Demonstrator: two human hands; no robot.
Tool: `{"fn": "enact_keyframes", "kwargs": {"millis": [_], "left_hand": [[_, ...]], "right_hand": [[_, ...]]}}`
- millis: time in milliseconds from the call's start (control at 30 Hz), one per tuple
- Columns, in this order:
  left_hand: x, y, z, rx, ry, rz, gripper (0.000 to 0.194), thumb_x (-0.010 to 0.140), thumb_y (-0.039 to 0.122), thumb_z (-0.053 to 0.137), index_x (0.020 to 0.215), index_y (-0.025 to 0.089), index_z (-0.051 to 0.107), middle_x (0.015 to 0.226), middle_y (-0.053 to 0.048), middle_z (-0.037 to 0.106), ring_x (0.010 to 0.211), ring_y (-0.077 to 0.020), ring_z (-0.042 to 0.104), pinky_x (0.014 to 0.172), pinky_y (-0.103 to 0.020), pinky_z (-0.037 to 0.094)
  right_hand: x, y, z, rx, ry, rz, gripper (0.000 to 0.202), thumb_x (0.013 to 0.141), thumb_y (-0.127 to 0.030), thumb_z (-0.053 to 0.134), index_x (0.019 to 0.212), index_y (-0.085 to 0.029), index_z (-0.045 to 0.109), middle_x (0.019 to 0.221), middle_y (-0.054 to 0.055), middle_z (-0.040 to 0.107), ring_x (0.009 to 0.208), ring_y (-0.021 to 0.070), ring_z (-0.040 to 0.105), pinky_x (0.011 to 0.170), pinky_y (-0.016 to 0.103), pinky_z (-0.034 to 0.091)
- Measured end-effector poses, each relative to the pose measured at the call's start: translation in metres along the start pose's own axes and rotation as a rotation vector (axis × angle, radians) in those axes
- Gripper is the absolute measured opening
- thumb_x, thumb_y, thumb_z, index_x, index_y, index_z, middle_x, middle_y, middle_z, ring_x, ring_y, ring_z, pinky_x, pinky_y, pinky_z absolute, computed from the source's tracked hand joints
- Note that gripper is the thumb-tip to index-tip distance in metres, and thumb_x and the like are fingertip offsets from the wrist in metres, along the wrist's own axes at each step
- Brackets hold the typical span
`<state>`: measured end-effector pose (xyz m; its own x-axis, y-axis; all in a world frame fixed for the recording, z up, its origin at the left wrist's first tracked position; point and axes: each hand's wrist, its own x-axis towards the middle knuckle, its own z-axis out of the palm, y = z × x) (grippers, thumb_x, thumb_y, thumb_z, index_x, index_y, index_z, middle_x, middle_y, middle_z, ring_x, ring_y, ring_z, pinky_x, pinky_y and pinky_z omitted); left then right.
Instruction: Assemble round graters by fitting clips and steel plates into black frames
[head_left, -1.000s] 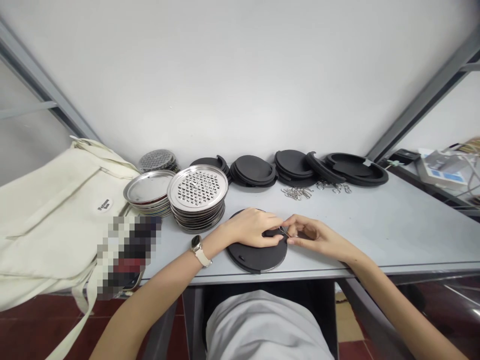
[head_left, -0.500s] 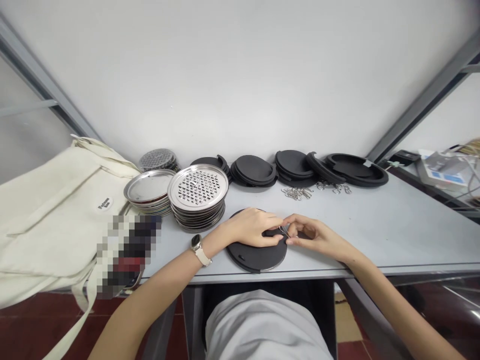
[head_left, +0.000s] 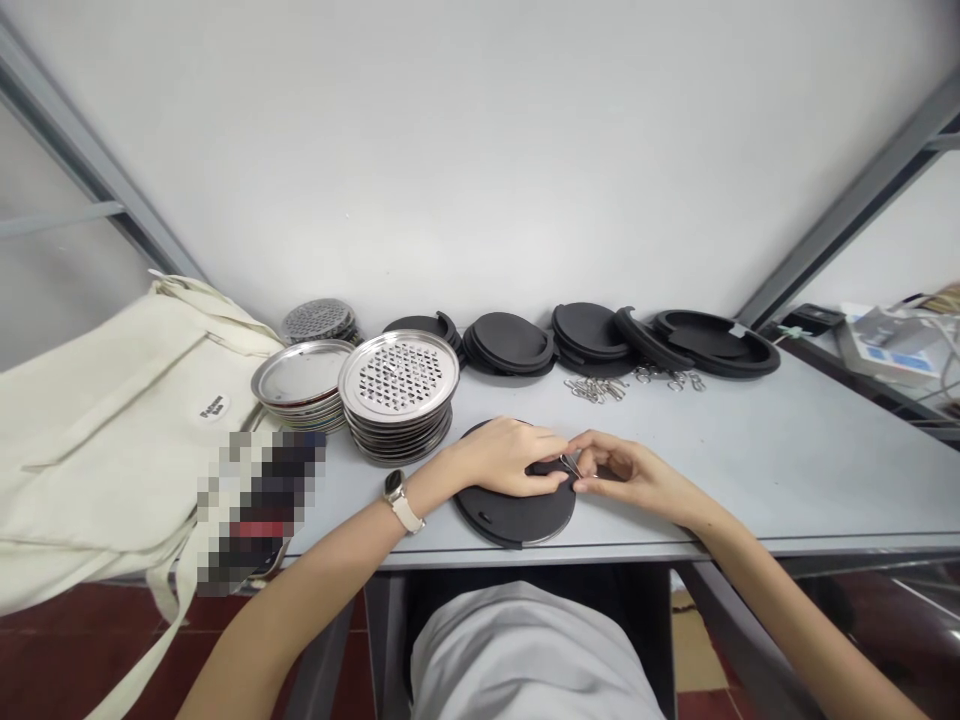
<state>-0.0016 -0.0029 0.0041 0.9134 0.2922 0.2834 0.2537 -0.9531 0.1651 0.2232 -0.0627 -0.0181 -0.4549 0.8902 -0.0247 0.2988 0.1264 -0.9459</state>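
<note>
Gripping metal wire clip [head_left: 573, 465] in fingers of right hand [head_left: 637, 482], at right rim of round black cover [head_left: 525, 517] on worktop [head_left: 750, 485]. Slanted lengthwise between 2 hands, pointing toward thumb of left hand [head_left: 508, 456]. Laid palm-down over cover on left side; unable to tell any grip there.

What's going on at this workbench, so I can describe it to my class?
A person's left hand rests on a round, flat black disc near the table's front edge. At its side, the right hand pinches a small, looped silver metal clip. Behind are stacked round black lids and a pile of small silver metal clips; to the left stands a stack of round silver metal graters.
</note>
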Motion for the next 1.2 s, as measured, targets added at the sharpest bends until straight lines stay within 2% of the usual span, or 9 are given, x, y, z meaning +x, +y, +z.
{"fn": "enact_keyframes", "kwargs": {"millis": [833,1200], "left_hand": [[-0.0012,-0.0018,0.0013,-0.028,-0.007,-0.009,0.015,0.089,0.033,0.054,0.096,0.021,0.059,0.083,0.001,0.065,0.068,-0.0143,0.059,0.056,-0.027,0.032],[-0.0008,-0.0037,0.0041,-0.017,-0.007,-0.018,0.016,0.089,0.034,0.055,0.082,0.020,0.053,0.077,0.001,0.062,0.063,-0.0136,0.055,0.055,-0.028,0.030]], "right_hand": [[0.0021,0.0044,-0.0008,0.035,-0.025,-0.005,0.034,0.082,-0.035,0.073,0.108,-0.021,0.055,0.080,-0.002,0.057,0.076,0.0144,0.055,0.073,0.027,0.044],[0.0023,0.0043,-0.0008,0.089,-0.011,0.021,0.032,0.079,-0.034,0.076,0.101,-0.019,0.059,0.080,-0.001,0.059,0.076,0.0139,0.056,0.074,0.027,0.044]]}}
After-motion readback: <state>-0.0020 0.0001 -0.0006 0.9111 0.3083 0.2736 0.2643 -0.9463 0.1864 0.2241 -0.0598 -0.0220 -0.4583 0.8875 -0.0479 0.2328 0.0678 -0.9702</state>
